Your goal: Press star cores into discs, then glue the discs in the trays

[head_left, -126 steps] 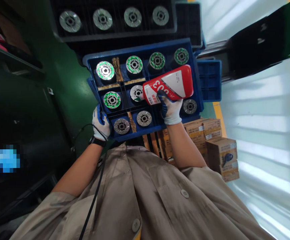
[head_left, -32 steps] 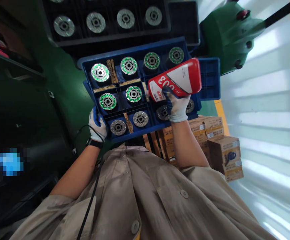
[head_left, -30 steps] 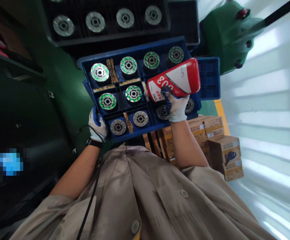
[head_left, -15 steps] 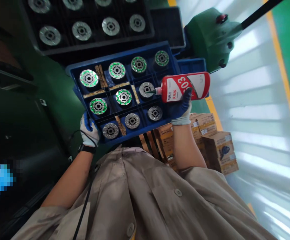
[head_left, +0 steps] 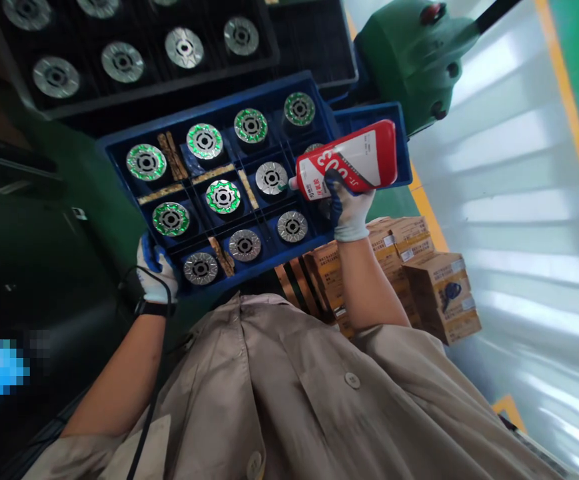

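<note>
My right hand [head_left: 345, 208], in a white and blue glove, is closed round a red and white glue bottle [head_left: 349, 167] tilted on its side. Its nozzle points at a bare metal disc [head_left: 272, 178] in the middle row of a blue compartment tray [head_left: 119, 137]. Several discs in the tray carry green glue, among them one [head_left: 222, 197] just left of the nozzle. The near row holds bare discs [head_left: 244, 245]. My gloved left hand [head_left: 155, 272] grips the tray's near left corner.
A black tray [head_left: 264, 50] with several bare metal discs lies beyond the blue one. A green machine housing [head_left: 409, 57] stands at the upper right. Cardboard boxes [head_left: 439, 293] are stacked below the tray. A black cable runs from my left wrist.
The green-coated middle disc now sits left of the nozzle, which has shifted to the bare disc one compartment right. The view has swung, so the tray lies further left.
</note>
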The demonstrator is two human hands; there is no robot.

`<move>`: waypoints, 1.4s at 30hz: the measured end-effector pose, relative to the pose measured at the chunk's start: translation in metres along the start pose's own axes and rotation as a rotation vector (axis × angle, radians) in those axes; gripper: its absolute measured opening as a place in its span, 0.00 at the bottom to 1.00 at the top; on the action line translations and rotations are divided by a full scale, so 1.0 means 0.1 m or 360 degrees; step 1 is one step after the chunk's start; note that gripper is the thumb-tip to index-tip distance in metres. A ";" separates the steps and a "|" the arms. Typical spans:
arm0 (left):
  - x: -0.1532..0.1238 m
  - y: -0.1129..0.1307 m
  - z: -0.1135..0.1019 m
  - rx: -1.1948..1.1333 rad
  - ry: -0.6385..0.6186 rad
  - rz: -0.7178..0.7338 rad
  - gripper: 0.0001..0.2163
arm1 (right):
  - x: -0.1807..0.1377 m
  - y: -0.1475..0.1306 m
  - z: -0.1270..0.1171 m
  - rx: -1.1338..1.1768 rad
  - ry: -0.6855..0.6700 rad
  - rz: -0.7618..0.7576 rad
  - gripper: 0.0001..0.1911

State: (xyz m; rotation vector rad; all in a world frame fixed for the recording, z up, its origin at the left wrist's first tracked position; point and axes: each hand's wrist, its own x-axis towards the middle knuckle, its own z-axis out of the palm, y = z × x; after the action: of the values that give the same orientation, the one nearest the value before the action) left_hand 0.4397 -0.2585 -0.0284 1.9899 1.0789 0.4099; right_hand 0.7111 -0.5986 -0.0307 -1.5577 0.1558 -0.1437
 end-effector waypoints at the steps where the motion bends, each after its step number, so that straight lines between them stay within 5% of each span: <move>1: -0.01 0.04 0.00 0.0002 0.0001 -0.0028 0.26 | 0.00 0.00 -0.01 0.0004 -0.0021 -0.0009 0.49; 8: -0.02 0.15 0.00 -0.0039 0.0009 -0.0094 0.26 | 0.01 0.05 0.06 0.0024 -0.0078 -0.0028 0.49; 42: 0.00 -0.01 -0.02 0.0071 -0.0004 -0.0033 0.27 | -0.02 -0.03 0.37 -0.0067 -0.0119 0.0074 0.49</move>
State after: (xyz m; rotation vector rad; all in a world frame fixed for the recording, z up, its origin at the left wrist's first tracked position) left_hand 0.4383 -0.2569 -0.0286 2.0161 1.1152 0.3753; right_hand 0.7164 -0.5619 -0.0278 -1.5978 0.1367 -0.0460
